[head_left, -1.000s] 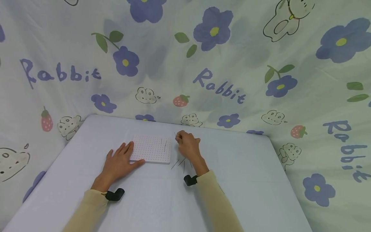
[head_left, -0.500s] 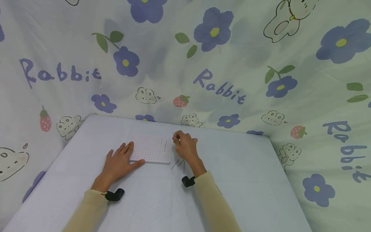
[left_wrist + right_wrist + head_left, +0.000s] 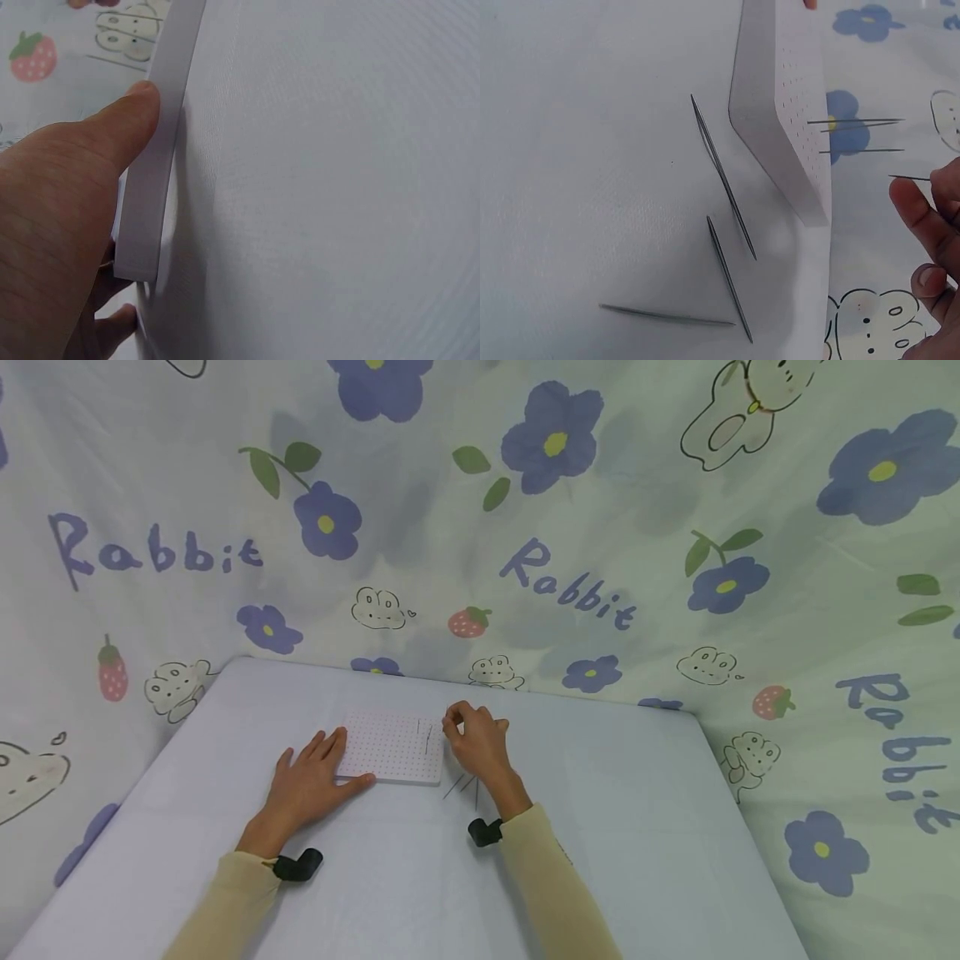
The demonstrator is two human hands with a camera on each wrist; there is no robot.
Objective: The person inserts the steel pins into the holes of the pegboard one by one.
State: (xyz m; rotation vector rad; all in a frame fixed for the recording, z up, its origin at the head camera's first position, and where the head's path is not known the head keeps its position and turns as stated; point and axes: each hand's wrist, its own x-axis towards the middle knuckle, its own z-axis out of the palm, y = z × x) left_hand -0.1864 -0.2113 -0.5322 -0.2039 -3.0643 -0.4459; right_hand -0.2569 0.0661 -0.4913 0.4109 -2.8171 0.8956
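Observation:
A white board (image 3: pixel 390 747) with a grid of small holes lies on the table. My left hand (image 3: pixel 307 785) rests at its left side, fingers spread, thumb along the near edge; in the left wrist view that thumb (image 3: pixel 135 120) touches the board's side wall. Three thin metal needles (image 3: pixel 862 151) stand in holes near the board's right end. At the far right corner, my right hand (image 3: pixel 482 739) pinches another needle (image 3: pixel 909 178) between thumb and index finger. Its tip sticks out beside the standing ones, apart from the board.
Several loose needles (image 3: pixel 727 277) lie on the white tabletop (image 3: pixel 630 827) by the board's right edge, partly below my right wrist. A curtain (image 3: pixel 420 552) printed with flowers and rabbits hangs behind the table.
My right hand has moved slightly left, closer to the board's right edge, with the needle in its fingers. My left hand and the board have stayed put.

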